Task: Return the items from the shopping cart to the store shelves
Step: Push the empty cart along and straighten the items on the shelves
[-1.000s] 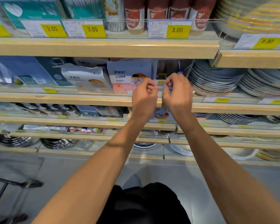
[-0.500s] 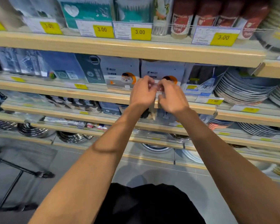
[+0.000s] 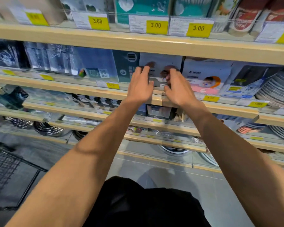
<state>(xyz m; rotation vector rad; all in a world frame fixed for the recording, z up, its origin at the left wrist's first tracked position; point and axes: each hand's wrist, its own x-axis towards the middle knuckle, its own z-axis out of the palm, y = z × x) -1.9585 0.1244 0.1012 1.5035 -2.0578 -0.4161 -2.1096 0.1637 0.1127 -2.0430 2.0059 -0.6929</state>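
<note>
From the head camera, the white pack (image 3: pixel 161 69) stands up tall on the second shelf (image 3: pixel 88 91), straight ahead of both hands and a little above them. It sits between a dark box (image 3: pixel 126 66) on its left and a pink and white pack (image 3: pixel 205 77) on its right.

The left hand (image 3: pixel 140 86) has its fingers spread out, touching the pack's left side. The right hand (image 3: pixel 177 89) is loosely open at the pack's right side; I cannot tell if it touches. Neither hand grips anything. Both are about equally near. I think they only need to pull back towards the cart (image 3: pixel 8 169), low on the left.
</note>
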